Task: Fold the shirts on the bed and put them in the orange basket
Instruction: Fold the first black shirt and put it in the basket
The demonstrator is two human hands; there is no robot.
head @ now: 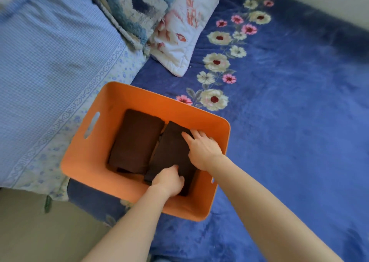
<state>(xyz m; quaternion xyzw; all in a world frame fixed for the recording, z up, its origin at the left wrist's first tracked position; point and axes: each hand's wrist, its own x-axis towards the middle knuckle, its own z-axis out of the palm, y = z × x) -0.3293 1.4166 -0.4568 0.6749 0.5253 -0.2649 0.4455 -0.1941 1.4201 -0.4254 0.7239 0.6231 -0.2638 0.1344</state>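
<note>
Right-hand shirt - dark brown, folded to a narrow block - sits in the right half of the orange basket, along its right wall. Its long axis runs from the near wall to the far wall, with the far end skewed slightly left. Both hands are on it. The left hand is at the near end with fingers curled over that edge, gripping it. The right hand lies on the far-right part with fingers spread and fairly straight, pressing and not clamped. Next move is probably just seating it flat and letting go; the left hand is nearer the near wall and would lift out first. Left-hand shirt, same colour, lies flat in the left half on a parallel axis, just beside the first; can't tell if they touch. Count: two shirts, both folded and in the basket; one basket; two hands. The basket stands on a blue floral blanket, near the bed's near-left edge, with a checked blue sheet to the left and a floral pillow beyond the far wall.
</note>
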